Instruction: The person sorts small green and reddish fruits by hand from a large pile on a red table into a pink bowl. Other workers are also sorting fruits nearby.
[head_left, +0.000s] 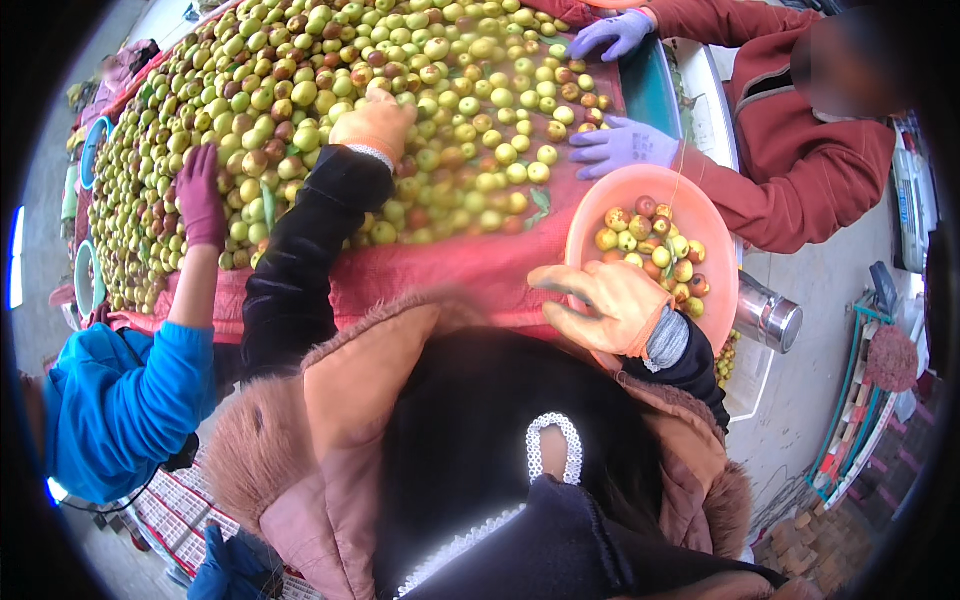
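My left hand (375, 129), in an orange glove, reaches onto a large heap of green and brown-blotched jujube fruits (300, 94) on a red mesh cloth (442, 274); its fingertips touch the fruits, and whether it grips one is hidden. My right hand (607, 304), also gloved in orange, is over the near left rim of a pink plastic basin (720, 225). Its thumb and fingers are apart, with nothing seen between them. Inside the basin lie several mostly blotched jujubes (660, 251) and a few leaves.
A co-worker's purple-gloved hands (626, 146) rest at the right end of the cloth, just beyond the basin. Another co-worker's maroon-gloved hand (201, 199) touches the heap at left. A steel flask (769, 313) lies right of the basin, near a teal-edged tray (649, 90).
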